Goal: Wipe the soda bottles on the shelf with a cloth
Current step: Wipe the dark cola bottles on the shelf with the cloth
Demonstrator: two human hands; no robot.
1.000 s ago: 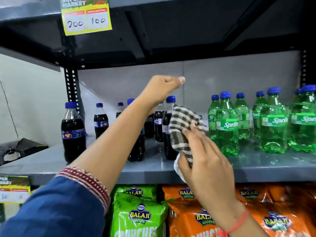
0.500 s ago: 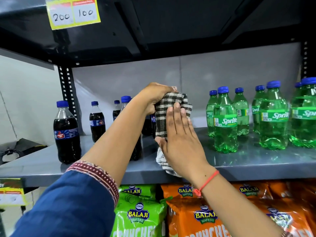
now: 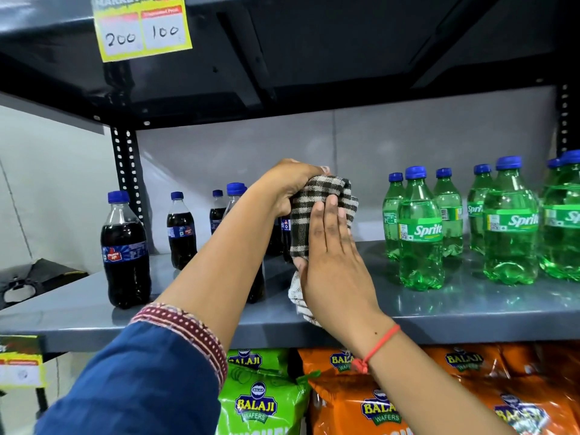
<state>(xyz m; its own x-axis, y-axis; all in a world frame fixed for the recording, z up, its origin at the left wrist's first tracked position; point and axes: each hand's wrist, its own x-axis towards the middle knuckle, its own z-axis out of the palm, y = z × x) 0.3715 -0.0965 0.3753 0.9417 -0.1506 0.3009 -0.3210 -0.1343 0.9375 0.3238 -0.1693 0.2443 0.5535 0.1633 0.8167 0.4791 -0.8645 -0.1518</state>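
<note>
A checked brown-and-white cloth (image 3: 317, 196) is wrapped over a dark cola bottle (image 3: 286, 233) standing mid-shelf; only a strip of that bottle shows. My left hand (image 3: 290, 183) grips the bottle's top through the cloth. My right hand (image 3: 332, 252) presses flat against the cloth on the bottle's side, fingers straight. More dark cola bottles stand to the left, the nearest (image 3: 125, 249) by the shelf's front edge, others (image 3: 181, 230) further back. Several green Sprite bottles (image 3: 420, 230) with blue caps fill the right side.
The grey metal shelf (image 3: 470, 312) has an upper shelf close overhead carrying a yellow price tag (image 3: 141, 29). A perforated black upright (image 3: 127, 171) stands at the back left. Green (image 3: 257, 400) and orange (image 3: 376, 403) Balaji wafer bags sit below.
My left hand came down from above onto the bottle's top. My right hand lifted the cloth up over the bottle and flattened against it.
</note>
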